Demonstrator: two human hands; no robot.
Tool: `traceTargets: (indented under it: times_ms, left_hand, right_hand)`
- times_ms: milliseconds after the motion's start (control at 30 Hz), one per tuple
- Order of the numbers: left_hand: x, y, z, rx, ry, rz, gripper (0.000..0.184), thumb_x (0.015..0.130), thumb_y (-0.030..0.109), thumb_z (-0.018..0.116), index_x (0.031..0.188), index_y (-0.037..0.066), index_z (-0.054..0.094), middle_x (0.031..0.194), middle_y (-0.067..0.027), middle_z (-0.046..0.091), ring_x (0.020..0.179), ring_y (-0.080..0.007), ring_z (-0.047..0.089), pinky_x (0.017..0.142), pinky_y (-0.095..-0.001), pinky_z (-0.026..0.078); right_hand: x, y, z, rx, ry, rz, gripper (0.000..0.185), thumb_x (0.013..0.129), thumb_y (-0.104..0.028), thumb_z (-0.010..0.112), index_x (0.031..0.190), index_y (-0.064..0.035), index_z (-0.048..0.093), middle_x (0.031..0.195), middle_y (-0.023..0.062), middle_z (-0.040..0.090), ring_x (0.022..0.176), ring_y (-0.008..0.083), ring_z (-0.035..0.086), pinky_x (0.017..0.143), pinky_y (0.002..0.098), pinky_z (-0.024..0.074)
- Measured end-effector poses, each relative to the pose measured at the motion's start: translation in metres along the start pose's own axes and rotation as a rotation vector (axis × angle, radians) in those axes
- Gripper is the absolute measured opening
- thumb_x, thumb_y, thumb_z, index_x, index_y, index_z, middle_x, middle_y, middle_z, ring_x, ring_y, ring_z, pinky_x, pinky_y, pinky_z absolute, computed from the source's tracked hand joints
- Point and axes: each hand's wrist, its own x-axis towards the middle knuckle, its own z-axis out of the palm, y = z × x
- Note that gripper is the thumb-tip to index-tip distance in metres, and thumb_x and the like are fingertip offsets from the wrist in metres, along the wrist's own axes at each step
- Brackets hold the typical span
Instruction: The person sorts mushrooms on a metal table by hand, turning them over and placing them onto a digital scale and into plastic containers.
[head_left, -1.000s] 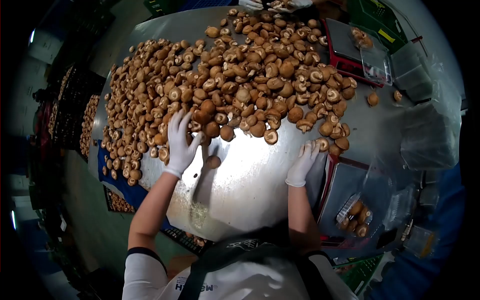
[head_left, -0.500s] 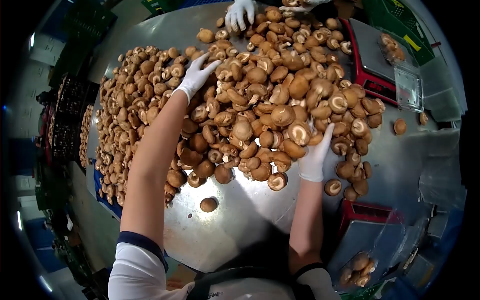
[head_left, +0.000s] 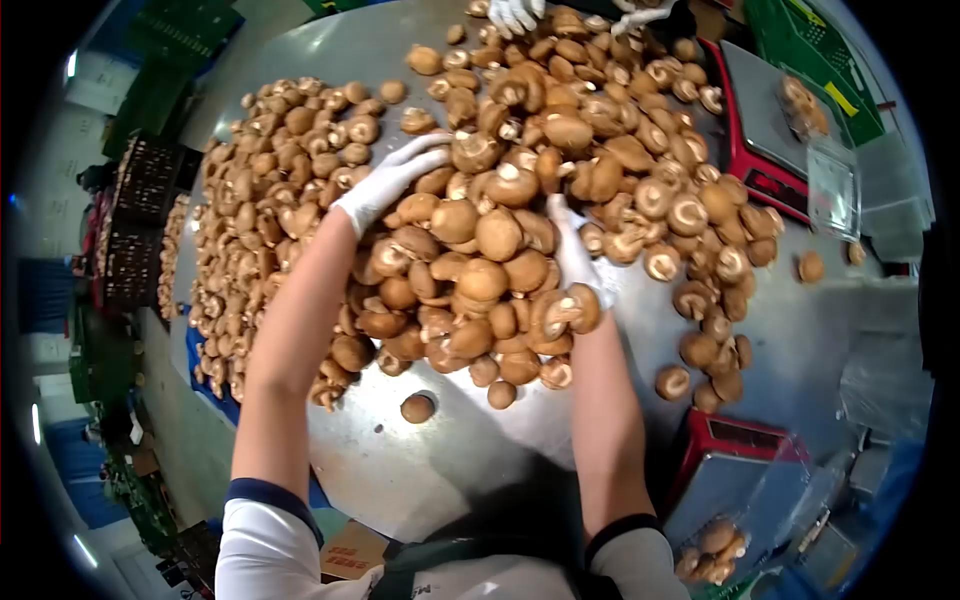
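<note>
A big heap of brown shiitake mushrooms [head_left: 482,280] lies between my hands on the metal table. My left hand [head_left: 395,182], in a white glove, rests against the heap's far left side with its fingers stretched out. On the right side of the heap, my gloved right hand [head_left: 575,250] stands on edge with its fingers extended, touching mushrooms. Part of its wrist is covered by a tilted mushroom [head_left: 567,312]. Neither hand is closed round a single mushroom. A lone mushroom [head_left: 417,408] sits near me on the metal.
Smaller mushrooms [head_left: 262,215] spread along the left. Two red scales [head_left: 738,130] stand at the right, the nearer scale [head_left: 735,435] bearing bagged mushrooms. A clear plastic tray [head_left: 832,190] sits near the far scale. Opposite me is another person's gloved hand [head_left: 515,14].
My right hand has swept left with mushrooms, leaving a gap of bare metal to its right. My left hand has come slightly nearer me. The heap between them is more tightly gathered.
</note>
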Motion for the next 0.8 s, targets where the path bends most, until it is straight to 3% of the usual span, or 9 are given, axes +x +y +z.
traceTargets:
  times_ms: [33,100,200,233,333,433,567,767,800]
  left_hand:
    - [-0.002,0.001,0.011,-0.082,-0.023,0.028,0.05,0.097,0.041,0.058,0.139,0.015,0.053,0.147,-0.0079,0.048,0.138,-0.0217,0.039,0.116,-0.036,0.028]
    - [-0.006,-0.002,0.018,-0.178,-0.165,0.005,0.052,0.099,0.041,0.053,0.143,0.014,0.048,0.149,-0.0084,0.044,0.14,-0.0217,0.036,0.117,-0.0379,0.027]
    - [-0.027,-0.007,0.032,-0.099,-0.114,0.072,0.056,0.097,0.045,0.055,0.143,0.014,0.047,0.149,-0.0089,0.043,0.139,-0.0232,0.037,0.117,-0.0388,0.027]
    - [-0.04,-0.007,0.041,-0.209,-0.08,0.041,0.046,0.098,0.034,0.057,0.137,0.011,0.052,0.143,-0.009,0.048,0.137,-0.0222,0.039,0.116,-0.0375,0.028]
    - [-0.071,-0.024,0.056,-0.152,0.02,0.076,0.043,0.098,0.026,0.058,0.136,0.007,0.051,0.141,-0.0095,0.047,0.136,-0.0235,0.039,0.116,-0.037,0.027]
    - [-0.098,-0.023,0.072,-0.015,0.077,0.258,0.045,0.096,0.028,0.057,0.135,0.007,0.052,0.145,-0.0117,0.043,0.14,-0.0275,0.034,0.117,-0.0406,0.024]
    - [-0.138,-0.014,0.094,-0.036,0.169,0.221,0.056,0.089,0.036,0.063,0.137,0.01,0.052,0.146,-0.0151,0.045,0.14,-0.0322,0.037,0.117,-0.0445,0.025]
    - [-0.196,0.001,0.128,-0.009,0.329,0.245,0.06,0.081,0.02,0.07,0.137,0.008,0.052,0.145,-0.0176,0.042,0.137,-0.0351,0.039,0.114,-0.0446,0.031]
    - [-0.207,-0.001,0.132,0.071,0.369,0.217,0.063,0.081,0.019,0.07,0.14,0.008,0.05,0.145,-0.0178,0.04,0.136,-0.0357,0.039,0.114,-0.0445,0.032]
  right_hand:
    - [-0.003,0.007,-0.005,0.002,0.043,0.091,0.065,0.101,-0.054,0.043,0.142,-0.0039,0.046,0.14,0.0072,0.054,0.12,0.0215,0.057,0.106,0.0355,0.0455]
    - [-0.015,0.017,-0.016,-0.08,0.111,-0.098,0.049,0.103,-0.039,0.05,0.138,-0.0046,0.051,0.134,0.0028,0.056,0.119,0.0141,0.053,0.106,0.0266,0.0404]
    - [-0.023,0.027,-0.011,0.378,-0.086,0.043,0.037,0.106,-0.023,0.045,0.139,-0.0079,0.048,0.136,0.0061,0.055,0.124,0.0171,0.052,0.109,0.0296,0.0413]
    - [-0.025,0.029,-0.022,0.255,-0.025,0.084,0.04,0.105,-0.027,0.048,0.139,-0.0066,0.048,0.131,0.002,0.054,0.121,0.0126,0.051,0.106,0.0261,0.0399]
    - [-0.036,0.043,-0.034,0.072,0.064,0.03,0.039,0.104,-0.029,0.05,0.137,-0.0076,0.049,0.127,0.0032,0.055,0.119,0.0136,0.052,0.105,0.026,0.041]
    - [-0.054,0.05,-0.031,0.192,0.036,0.164,0.038,0.105,-0.027,0.049,0.137,-0.008,0.048,0.129,0.0035,0.056,0.12,0.0139,0.052,0.104,0.0279,0.0412]
    - [-0.069,0.062,-0.02,0.161,-0.031,0.077,0.042,0.105,-0.031,0.048,0.138,-0.0066,0.048,0.132,0.004,0.056,0.118,0.0155,0.054,0.104,0.0322,0.0428]
    - [-0.104,0.078,0.015,-0.076,0.111,-0.061,0.041,0.105,-0.023,0.046,0.139,-0.0006,0.047,0.125,0.0075,0.058,0.114,0.0153,0.055,0.1,0.0283,0.0443]
    - [-0.106,0.09,0.002,-0.394,0.176,-0.18,0.041,0.104,-0.019,0.047,0.14,0.0009,0.046,0.129,0.0091,0.057,0.117,0.0161,0.054,0.102,0.0285,0.043]
